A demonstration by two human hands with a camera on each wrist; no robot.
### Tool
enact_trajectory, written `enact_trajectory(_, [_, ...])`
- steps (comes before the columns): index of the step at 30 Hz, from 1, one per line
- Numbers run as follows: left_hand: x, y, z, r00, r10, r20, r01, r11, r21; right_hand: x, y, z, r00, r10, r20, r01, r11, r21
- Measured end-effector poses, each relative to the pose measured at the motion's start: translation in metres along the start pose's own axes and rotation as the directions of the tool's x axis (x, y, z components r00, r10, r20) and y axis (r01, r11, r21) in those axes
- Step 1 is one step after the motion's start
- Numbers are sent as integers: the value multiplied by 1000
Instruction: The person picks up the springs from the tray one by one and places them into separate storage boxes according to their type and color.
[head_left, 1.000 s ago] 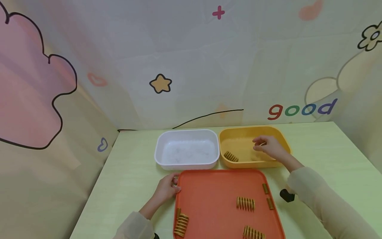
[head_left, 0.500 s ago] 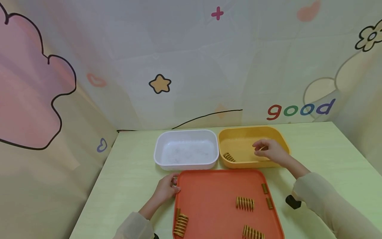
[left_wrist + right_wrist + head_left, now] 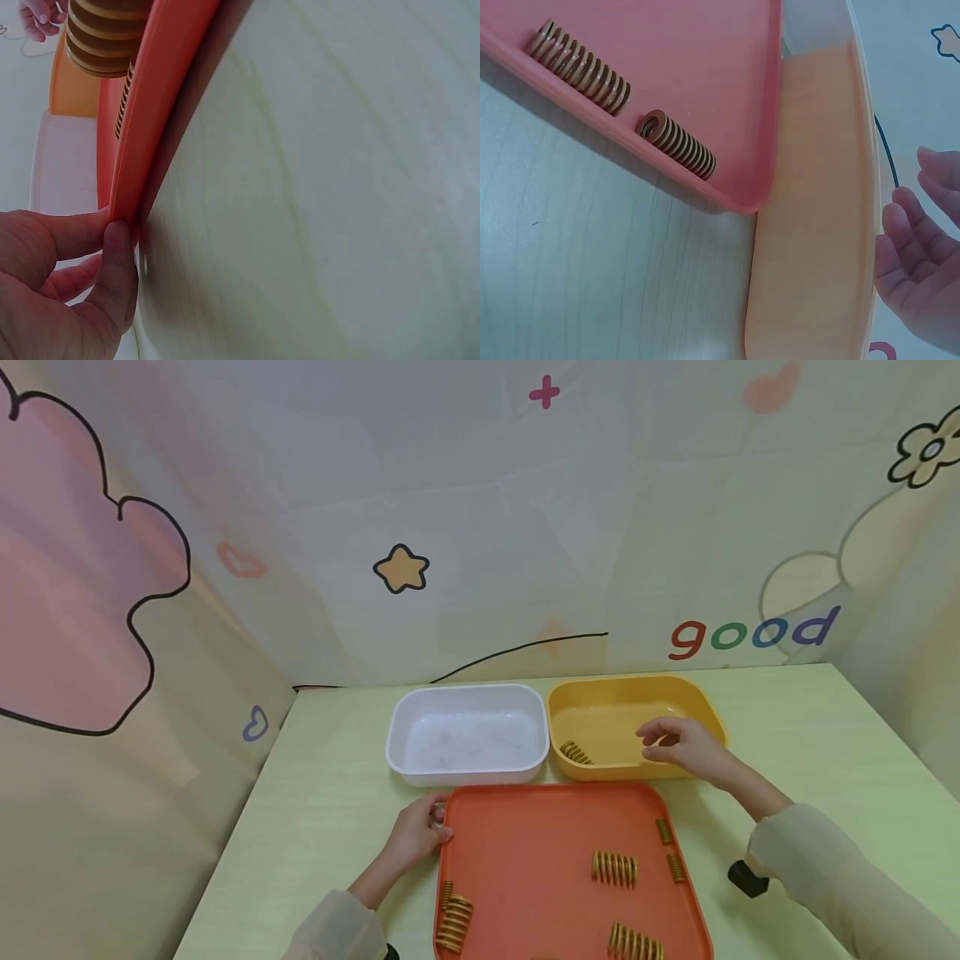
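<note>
My left hand [image 3: 416,833] pinches the upper left rim of a red tray [image 3: 525,852] between thumb and fingers, which the left wrist view shows closely. Over the front right part of a yellow bin [image 3: 600,693] hovers my right hand [image 3: 686,747], its fingers loosely bent with nothing between them. One gold coil spring [image 3: 575,752] lies in the bin's front left corner. On the tray are large gold springs, one right of the middle [image 3: 615,868], one lower down [image 3: 635,942] and one at the left edge [image 3: 454,923]. Small springs [image 3: 676,144] lie along its right edge.
A white bin [image 3: 468,735] stands left of the yellow one, behind the tray. The table [image 3: 810,735] ends at a printed cloth backdrop [image 3: 487,568]. A black wrist device [image 3: 747,878] hangs below the right sleeve.
My right hand has drawn slightly back toward me and to the right over the yellow bin, its sleeve moving likewise. The left hand stays on the tray rim.
</note>
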State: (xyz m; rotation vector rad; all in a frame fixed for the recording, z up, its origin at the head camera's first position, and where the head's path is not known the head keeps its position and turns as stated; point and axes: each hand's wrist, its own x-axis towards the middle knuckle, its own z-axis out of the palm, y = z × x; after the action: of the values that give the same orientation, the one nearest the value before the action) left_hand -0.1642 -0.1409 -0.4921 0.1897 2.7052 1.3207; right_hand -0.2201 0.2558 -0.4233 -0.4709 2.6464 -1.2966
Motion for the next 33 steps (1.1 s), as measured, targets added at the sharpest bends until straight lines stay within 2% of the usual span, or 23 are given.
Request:
enact_trajectory(12, [2, 1, 0, 1000, -5, 1, 5, 1000, -15, -12, -9, -2, 998, -43, 34, 44, 999, -16])
enact_trajectory(16, [2, 1, 0, 1000, -8, 1, 8, 1000, -23, -15, -6, -1, 997, -60, 46, 60, 998, 7])
enact_trajectory(22, [2, 0, 0, 1000, -11, 0, 11, 1000, -3, -21, 0, 4, 995, -52, 80, 49, 998, 35])
enact_trajectory(28, [0, -1, 1, 1000, -5, -1, 5, 1000, 0, -29, 0, 6, 993, -26, 113, 25, 1000, 6])
enact_trajectory(33, [0, -1, 1, 1000, 7, -6, -7, 1000, -13, -33, 0, 8, 990, -36, 138, 39, 999, -16])
